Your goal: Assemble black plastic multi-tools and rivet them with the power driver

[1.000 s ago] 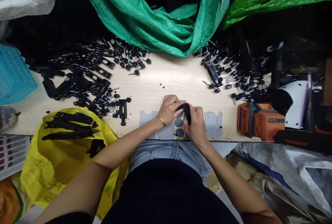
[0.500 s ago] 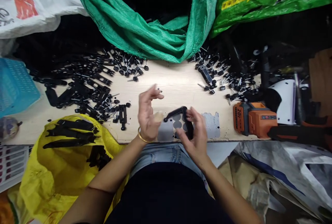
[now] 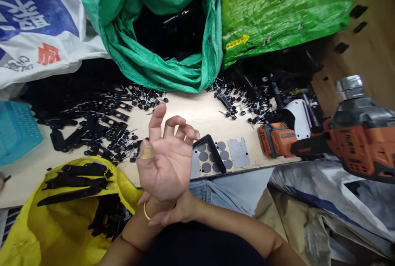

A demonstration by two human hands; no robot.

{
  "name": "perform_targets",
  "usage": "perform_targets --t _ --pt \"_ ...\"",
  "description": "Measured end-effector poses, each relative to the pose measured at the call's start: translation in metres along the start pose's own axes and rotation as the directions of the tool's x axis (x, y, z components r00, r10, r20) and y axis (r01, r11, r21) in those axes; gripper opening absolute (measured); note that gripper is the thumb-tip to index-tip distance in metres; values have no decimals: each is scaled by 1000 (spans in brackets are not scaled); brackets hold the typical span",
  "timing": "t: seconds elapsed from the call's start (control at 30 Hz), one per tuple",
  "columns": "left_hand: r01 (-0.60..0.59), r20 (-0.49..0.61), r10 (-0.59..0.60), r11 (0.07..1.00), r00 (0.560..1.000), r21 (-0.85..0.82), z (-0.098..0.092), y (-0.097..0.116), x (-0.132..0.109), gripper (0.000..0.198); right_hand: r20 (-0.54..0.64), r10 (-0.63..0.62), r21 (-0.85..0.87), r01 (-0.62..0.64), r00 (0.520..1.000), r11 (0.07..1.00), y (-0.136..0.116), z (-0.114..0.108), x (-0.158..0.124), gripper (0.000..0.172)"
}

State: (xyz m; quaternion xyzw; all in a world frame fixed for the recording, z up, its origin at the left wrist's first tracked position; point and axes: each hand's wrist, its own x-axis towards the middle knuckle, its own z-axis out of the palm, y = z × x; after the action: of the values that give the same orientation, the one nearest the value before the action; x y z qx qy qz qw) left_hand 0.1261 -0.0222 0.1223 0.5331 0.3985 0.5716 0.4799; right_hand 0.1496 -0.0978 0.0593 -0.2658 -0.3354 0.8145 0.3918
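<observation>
My left hand (image 3: 165,157) is raised palm up above the table's front edge, fingers spread and loosely curled, holding nothing; a band of tape wraps the thumb. My right hand (image 3: 173,213) is wrapped around my left wrist, next to a gold bangle (image 3: 145,212). A black folded bracket (image 3: 212,151) lies alone on the grey plate (image 3: 236,153) at the table's front edge, just right of my left hand.
Black brackets and screws (image 3: 101,118) are heaped at left, more screws (image 3: 240,101) at right. A yellow bag (image 3: 74,200) holds black parts. A green sack (image 3: 160,23) stands open behind. An orange cordless drill (image 3: 354,138) lies at right, a blue basket (image 3: 15,130) at far left.
Both hands let go of the black bracket, which now lies on the plate. My left hand rose and turned palm up; my right hand moved over and gripped the left wrist. The view tilted up.
</observation>
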Motion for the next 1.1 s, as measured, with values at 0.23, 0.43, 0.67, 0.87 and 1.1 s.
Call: perform_targets --t 0.23,0.43,0.67,0.87,1.1 --pt "-487 733 105 809 672 330 1 -48 6 44 -100 64 -623 -113 993 774 -31 -74 -40 45" --pt "-678 919 -151 633 363 372 8 -118 3 34 -549 -666 -828 -438 505 351 -141 -209 -22 23" --pt "-747 868 -198 447 455 493 -17 -121 3 29 -570 -710 -799 -480 414 361 -202 -254 35 28" --pt "-282 455 -248 512 855 811 -41 -118 -13 7 -674 -461 -701 -302 577 646 -164 -209 -9 17" --pt "32 273 -345 669 898 743 -27 -102 -37 8 -701 -155 -159 59 696 985 -72 -125 -5 19"
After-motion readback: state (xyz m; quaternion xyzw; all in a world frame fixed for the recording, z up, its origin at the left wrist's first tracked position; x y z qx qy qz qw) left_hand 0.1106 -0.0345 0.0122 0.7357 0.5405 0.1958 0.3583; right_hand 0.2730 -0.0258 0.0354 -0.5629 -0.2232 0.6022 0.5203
